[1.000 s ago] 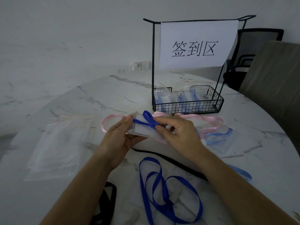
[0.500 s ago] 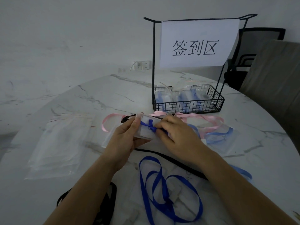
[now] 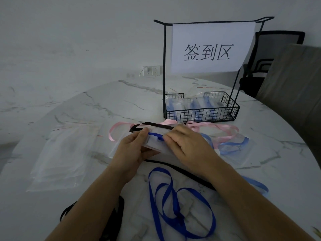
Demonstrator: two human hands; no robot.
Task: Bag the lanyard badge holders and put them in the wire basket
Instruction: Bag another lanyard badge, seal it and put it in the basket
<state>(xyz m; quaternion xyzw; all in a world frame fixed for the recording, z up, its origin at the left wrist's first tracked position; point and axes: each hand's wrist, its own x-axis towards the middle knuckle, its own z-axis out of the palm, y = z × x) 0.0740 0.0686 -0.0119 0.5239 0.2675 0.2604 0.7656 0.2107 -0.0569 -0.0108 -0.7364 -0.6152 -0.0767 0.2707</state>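
Head view shows left hand (image 3: pixel 132 148) and right hand (image 3: pixel 188 145), each grip clamped on the clear badge holder (image 3: pixel 153 143), blue lanyard (image 3: pixel 157 136) seemingly wound on it, over the counter (image 3: pixel 121 105), nearer than the wire basket (image 3: pixel 201 115).

Two arms in shot, L and R. Left forearm (image 3: pixel 97 197) bare, right forearm (image 3: pixel 243 193) bare as well, uncovered right down to the bottom edge of the frame. Left hand (image 3: pixel 132 150) bare, thumbnail short and plain. Right hand (image 3: pixel 189 145) bare too, knuckles showing on the back. Light's dim, so finer detail can't be told.
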